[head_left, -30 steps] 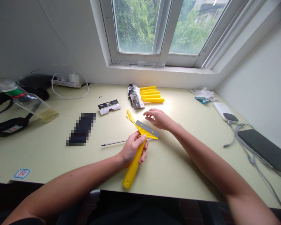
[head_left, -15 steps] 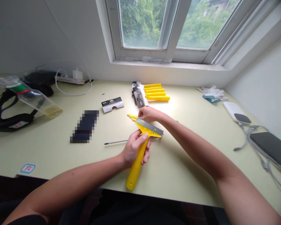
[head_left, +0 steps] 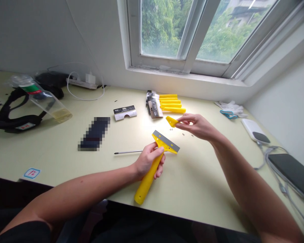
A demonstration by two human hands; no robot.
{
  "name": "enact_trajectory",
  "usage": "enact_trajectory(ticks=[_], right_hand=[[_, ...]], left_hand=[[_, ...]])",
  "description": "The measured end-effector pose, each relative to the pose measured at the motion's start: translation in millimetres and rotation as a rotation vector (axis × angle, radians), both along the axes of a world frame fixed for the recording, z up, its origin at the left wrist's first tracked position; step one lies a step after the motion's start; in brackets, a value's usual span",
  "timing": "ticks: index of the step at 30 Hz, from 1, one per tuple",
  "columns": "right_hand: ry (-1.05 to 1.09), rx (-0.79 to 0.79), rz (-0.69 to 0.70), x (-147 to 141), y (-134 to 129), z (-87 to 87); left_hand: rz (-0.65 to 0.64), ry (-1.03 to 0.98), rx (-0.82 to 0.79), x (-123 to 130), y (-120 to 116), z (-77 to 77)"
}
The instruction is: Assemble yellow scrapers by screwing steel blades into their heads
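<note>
My left hand (head_left: 151,159) grips a yellow scraper (head_left: 149,179) near the top of its handle. A grey metal blade (head_left: 165,141) lies along the scraper's head, which tilts down to the right. Between the fingertips of my right hand (head_left: 196,125) is a small yellow plastic piece (head_left: 171,121), held apart from the scraper, up and to its right. Several small screws and nuts (head_left: 171,129) lie on the table below and beside that hand. A screwdriver (head_left: 128,152) rests left of my left hand, its other end hidden behind the hand.
Yellow-handled scrapers (head_left: 172,105) with black cards lie near the window. A cardboard label (head_left: 125,112) and a pixelated dark object (head_left: 95,134) are at the left, beyond them a bottle (head_left: 49,104). Gloves (head_left: 230,109), a white device (head_left: 254,131) and cables are at the right.
My right hand has moved right, away from the scraper head, taking the yellow piece with it. The small metal parts now show. The camera view has shifted slightly.
</note>
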State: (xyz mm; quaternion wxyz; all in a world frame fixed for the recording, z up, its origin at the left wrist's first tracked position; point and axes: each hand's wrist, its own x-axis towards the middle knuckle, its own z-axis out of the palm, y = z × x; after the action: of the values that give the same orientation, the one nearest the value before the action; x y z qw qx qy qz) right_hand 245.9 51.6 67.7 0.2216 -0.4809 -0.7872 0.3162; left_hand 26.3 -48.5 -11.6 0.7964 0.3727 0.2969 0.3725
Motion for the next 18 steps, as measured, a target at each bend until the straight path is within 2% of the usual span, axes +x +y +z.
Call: enact_trajectory(ticks=[3,6,12,18], right_hand=[[0.034,-0.14,0.049,7.8,-6.1,3.8],[0.074,-0.197,0.058,12.6,-6.6,2.5],[0.25,-0.238,0.132,14.3,-11.5,7.3],[0.282,-0.244,0.173,-8.1,-29.1,10.2]], left_hand=[[-0.002,0.016,0.003,-0.5,0.0,1.0],[-0.002,0.032,0.016,-1.5,0.3,2.9],[-0.007,0.045,0.017,-2.1,0.7,3.7],[-0.016,0.061,0.012,-1.3,0.8,2.9]])
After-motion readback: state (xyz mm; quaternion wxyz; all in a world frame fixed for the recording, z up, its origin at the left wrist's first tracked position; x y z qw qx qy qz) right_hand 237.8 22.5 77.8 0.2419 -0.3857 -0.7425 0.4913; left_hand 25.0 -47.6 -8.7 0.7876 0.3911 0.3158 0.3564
